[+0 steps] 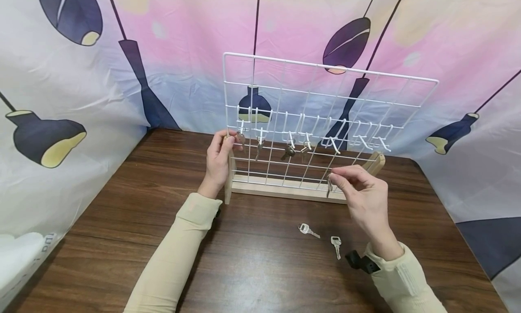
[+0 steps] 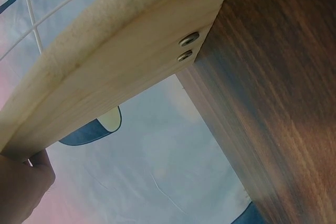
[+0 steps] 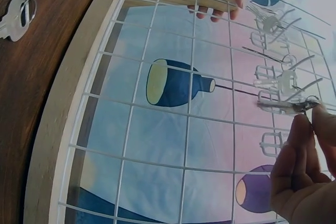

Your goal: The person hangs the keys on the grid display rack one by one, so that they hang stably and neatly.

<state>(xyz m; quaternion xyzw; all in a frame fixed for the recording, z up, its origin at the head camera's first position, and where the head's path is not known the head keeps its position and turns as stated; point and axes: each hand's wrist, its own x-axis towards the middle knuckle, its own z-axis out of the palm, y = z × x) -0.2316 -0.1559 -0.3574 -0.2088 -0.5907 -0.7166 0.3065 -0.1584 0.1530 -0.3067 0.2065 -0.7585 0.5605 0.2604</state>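
Note:
A white wire grid stands in a wooden base, with white hooks along its middle. Keys hang from several hooks toward the left, among them a dark key; the three rightmost hooks hold none. My left hand grips the wooden side post at the grid's left edge. My right hand pinches a key by its ring between thumb and forefinger, in front of the grid and below the hooks; the right wrist view shows the same hand with that key.
Two loose silver keys lie on the brown table in front of the base, one with a ring and one nearer. A patterned cloth hangs behind and at the sides. A white object is at the far left.

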